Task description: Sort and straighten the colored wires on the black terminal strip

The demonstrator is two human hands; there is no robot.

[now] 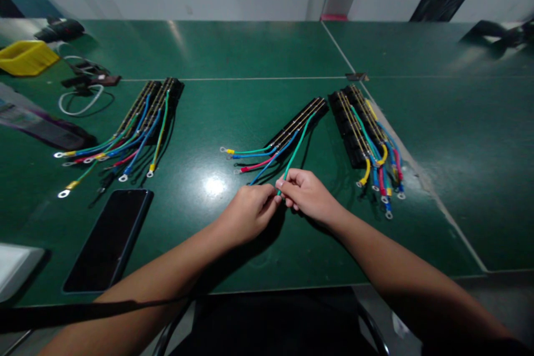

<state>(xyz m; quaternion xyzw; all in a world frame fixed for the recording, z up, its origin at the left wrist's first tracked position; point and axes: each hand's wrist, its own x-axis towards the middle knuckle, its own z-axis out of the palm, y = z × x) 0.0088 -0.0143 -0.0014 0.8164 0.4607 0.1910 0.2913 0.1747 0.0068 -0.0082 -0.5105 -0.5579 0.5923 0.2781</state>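
Note:
A black terminal strip with metal rails lies in the middle of the green table, and green, blue and red wires run from it toward me. My right hand pinches the long green wire near its free end. Close against it, my left hand has its fingers closed at the same wire end; the tip is hidden between the hands. To the left of them, a red wire and other wires end in ring terminals on the table.
Wired strips lie at left and more wired strips at right. A phone rests near the front left edge. Farther left are a yellow bin, a white cable and a white box.

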